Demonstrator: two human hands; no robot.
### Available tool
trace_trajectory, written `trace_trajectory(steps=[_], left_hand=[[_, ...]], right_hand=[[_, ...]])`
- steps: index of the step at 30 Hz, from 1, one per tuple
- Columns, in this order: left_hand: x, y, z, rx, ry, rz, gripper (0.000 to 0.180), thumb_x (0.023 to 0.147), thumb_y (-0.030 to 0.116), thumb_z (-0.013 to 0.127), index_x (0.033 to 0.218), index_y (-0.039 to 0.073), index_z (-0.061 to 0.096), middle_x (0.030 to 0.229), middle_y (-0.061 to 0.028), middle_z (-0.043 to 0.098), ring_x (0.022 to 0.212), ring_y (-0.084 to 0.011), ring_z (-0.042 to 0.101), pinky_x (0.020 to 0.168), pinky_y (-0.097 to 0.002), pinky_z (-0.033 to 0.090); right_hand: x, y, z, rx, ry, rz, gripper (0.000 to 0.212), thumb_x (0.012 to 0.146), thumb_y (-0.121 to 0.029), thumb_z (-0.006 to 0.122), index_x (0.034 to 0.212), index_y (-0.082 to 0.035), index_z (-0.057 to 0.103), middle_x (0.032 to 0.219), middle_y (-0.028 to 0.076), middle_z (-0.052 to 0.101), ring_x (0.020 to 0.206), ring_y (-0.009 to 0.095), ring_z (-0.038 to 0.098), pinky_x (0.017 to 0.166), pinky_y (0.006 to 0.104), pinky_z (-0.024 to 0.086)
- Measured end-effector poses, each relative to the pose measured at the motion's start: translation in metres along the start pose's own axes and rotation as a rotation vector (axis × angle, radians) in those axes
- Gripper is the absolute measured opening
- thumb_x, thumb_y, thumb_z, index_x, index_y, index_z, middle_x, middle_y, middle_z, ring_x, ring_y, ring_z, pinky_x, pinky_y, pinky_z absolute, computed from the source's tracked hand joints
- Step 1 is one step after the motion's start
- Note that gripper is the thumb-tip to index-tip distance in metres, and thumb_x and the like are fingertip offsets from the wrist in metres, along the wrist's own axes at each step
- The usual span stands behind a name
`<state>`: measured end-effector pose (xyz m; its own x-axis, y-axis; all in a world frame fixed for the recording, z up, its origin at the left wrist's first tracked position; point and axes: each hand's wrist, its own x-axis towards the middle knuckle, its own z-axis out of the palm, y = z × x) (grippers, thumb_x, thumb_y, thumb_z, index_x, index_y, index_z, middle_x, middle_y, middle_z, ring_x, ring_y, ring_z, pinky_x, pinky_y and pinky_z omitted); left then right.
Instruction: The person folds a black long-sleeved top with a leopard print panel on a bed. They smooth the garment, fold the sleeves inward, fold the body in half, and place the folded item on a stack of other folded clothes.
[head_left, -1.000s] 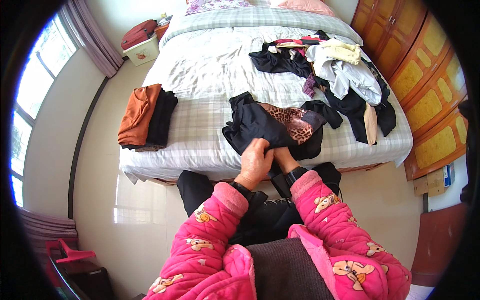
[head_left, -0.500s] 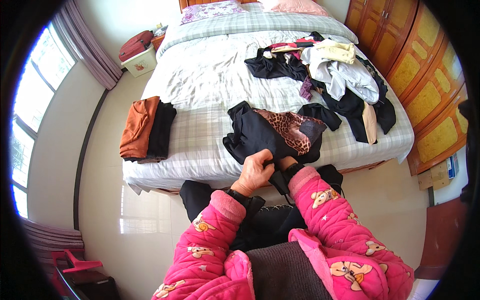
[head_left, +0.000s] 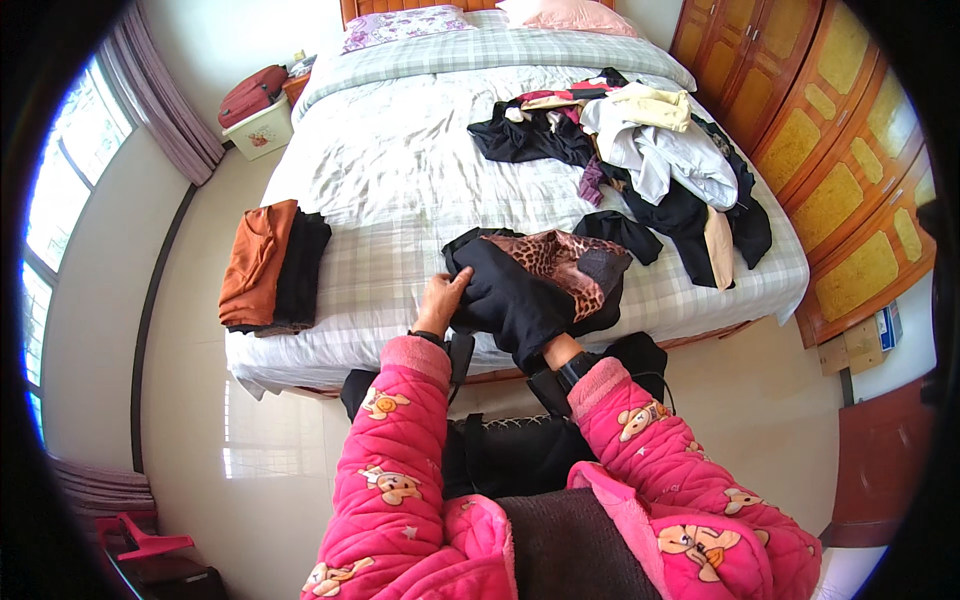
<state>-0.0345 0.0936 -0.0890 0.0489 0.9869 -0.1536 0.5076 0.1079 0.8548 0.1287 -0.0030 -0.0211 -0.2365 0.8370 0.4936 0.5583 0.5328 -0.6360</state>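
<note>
A black garment (head_left: 505,295) with a leopard-print part (head_left: 550,262) lies bunched at the near edge of the bed. My left hand (head_left: 438,302) grips its left side, thumb on top and fingers closed on the cloth. My right hand (head_left: 562,350) reaches into a black tube of the same garment, which could be a sleeve or a leg. Its fingers are hidden in the cloth, so their hold does not show. A black strap device sits on each wrist, below the pink quilted cuffs.
Folded clothes, an orange garment (head_left: 256,262) beside black ones (head_left: 308,270), are stacked at the bed's left. A loose heap of clothes (head_left: 650,150) covers the right side. Wooden wardrobes (head_left: 830,170) stand along the right; a lidless-looking white bin (head_left: 262,133) holds a red bag (head_left: 252,95).
My left hand has moved left and away from my right hand, to the garment's left side. My right hand has gone into the black tube, now drawn over it. The view shifted slightly.
</note>
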Motion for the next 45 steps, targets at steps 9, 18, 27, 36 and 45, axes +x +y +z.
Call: trace_trajectory(steps=[9, 18, 27, 36, 45], left_hand=[[-0.063, 0.062, 0.022, -0.284, 0.11, 0.616, 0.015, 0.079, 0.009, 0.068, 0.093, 0.002, 0.066, 0.094, -0.015, 0.064, 0.09, -0.0316, 0.062, 0.082, -0.0359, 0.05], [-0.09, 0.063, 0.018, -0.066, 0.229, 0.702, 0.048, 0.073, 0.023, 0.08, 0.107, -0.004, 0.059, 0.123, -0.021, 0.049, 0.112, -0.0366, 0.05, 0.097, -0.0439, 0.043], [-0.099, 0.059, 0.03, 0.147, 0.218, 0.78, 0.025, 0.064, 0.004, 0.063, 0.088, 0.005, 0.058, 0.085, -0.0125, 0.06, 0.087, -0.0355, 0.057, 0.075, -0.0438, 0.042], [-0.111, 0.076, 0.019, 0.258, 0.211, 0.852, 0.028, 0.061, 0.0, 0.063, 0.088, 0.004, 0.054, 0.086, -0.0131, 0.055, 0.082, -0.0367, 0.055, 0.073, -0.0434, 0.042], [-0.118, 0.068, 0.027, 0.031, 0.134, 0.728, 0.027, 0.067, -0.003, 0.063, 0.092, 0.001, 0.054, 0.093, -0.0191, 0.055, 0.087, -0.0448, 0.056, 0.07, -0.045, 0.048]], right_hand=[[-0.02, 0.002, -0.001, 0.183, -0.035, 0.057, 0.036, 0.094, -0.016, 0.049, 0.127, -0.004, 0.053, 0.128, 0.016, 0.056, 0.118, 0.025, 0.053, 0.101, 0.034, 0.041], [-0.046, 0.04, 0.011, 0.276, 0.11, 0.223, 0.037, 0.092, -0.017, 0.054, 0.126, -0.004, 0.053, 0.123, 0.016, 0.057, 0.115, 0.028, 0.052, 0.1, 0.0354, 0.04], [-0.042, 0.033, 0.009, 0.023, 0.161, 0.121, 0.037, 0.089, -0.021, 0.059, 0.123, -0.006, 0.055, 0.116, 0.016, 0.059, 0.111, 0.033, 0.053, 0.101, 0.0385, 0.038], [-0.04, 0.027, -0.003, 0.012, 0.142, 0.104, 0.04, 0.089, -0.024, 0.059, 0.124, -0.006, 0.055, 0.12, 0.016, 0.057, 0.115, 0.033, 0.051, 0.103, 0.0387, 0.037], [-0.04, 0.023, -0.002, -0.036, 0.134, 0.09, 0.043, 0.088, -0.027, 0.059, 0.126, -0.007, 0.054, 0.124, 0.017, 0.056, 0.119, 0.033, 0.049, 0.104, 0.039, 0.036]])
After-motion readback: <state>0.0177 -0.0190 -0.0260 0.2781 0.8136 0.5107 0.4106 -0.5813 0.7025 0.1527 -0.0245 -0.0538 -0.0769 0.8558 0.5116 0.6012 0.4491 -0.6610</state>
